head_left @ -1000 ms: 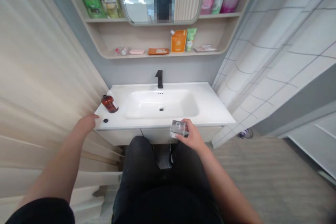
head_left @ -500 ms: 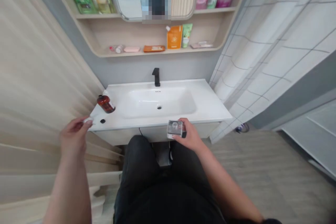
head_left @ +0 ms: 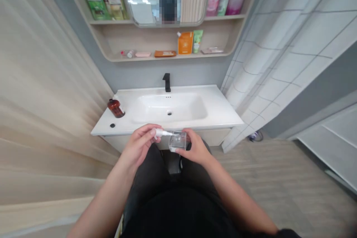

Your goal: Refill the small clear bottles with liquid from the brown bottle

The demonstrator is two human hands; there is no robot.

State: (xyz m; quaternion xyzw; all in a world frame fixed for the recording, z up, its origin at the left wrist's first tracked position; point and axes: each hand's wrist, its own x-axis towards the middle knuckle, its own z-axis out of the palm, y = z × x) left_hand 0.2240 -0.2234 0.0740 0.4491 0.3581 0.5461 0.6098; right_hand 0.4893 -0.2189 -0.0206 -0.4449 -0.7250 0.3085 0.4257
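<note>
High up, a pale cabinet (head_left: 139, 38) with toiletries (head_left: 96, 2) along its shelves. Beneath it, a white basin counter (head_left: 223, 115). Above dark trouser legs (head_left: 152, 169), close to the counter's near edge, the left hand (head_left: 139, 143) and the right hand (head_left: 196, 148), near each other. On the counter's left end, an amber bottle (head_left: 116, 108). Gripped from its right side between the right thumb and fingers, a clear squarish container (head_left: 177, 142), just in front of the counter. Pinched in the left fingertips, a white nozzle (head_left: 161, 133), slim tip pointing right at the container's top; hard to tell from this view whether inside it or just above. Near the bottle, flat on the counter, a small black disc (head_left: 112, 125).
</note>
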